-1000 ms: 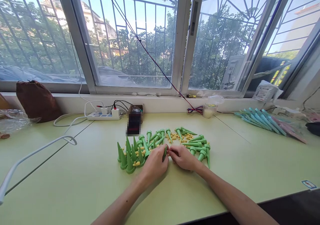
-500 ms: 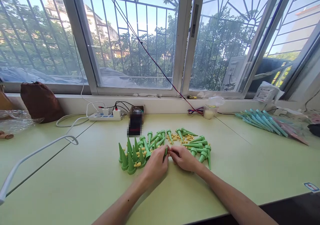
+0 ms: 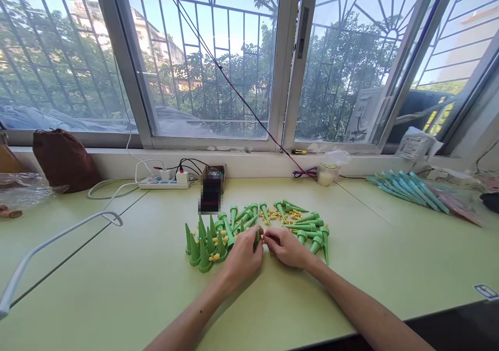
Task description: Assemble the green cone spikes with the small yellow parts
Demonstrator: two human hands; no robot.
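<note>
My left hand [image 3: 245, 252] is closed round a green plastic spike [image 3: 257, 236], of which only a narrow part shows between the fingers. Right beside it, the fingertips of my right hand [image 3: 287, 246] pinch a small yellow valve piece [image 3: 263, 241] against the spike's end; the fingers hide most of the contact. Several green spikes stand point up with yellow pieces at their bases, such as the spike [image 3: 205, 257] left of my left hand. More spikes [image 3: 307, 227] lie on their sides behind and right of my right hand. Loose yellow pieces [image 3: 275, 214] are heaped beyond both hands.
The pale green table [image 3: 156, 288] runs up to a window ledge. At the back are a power strip [image 3: 163, 183], a small box [image 3: 218, 177] and a plastic cup [image 3: 327, 174]. A white bent rod [image 3: 62, 236] crosses the left side; blue packets [image 3: 409, 190] lie right.
Both hands stay in nearly the same place, with only a very slight shift at the fingertips. The spikes and yellow pieces on the table have not moved.
</note>
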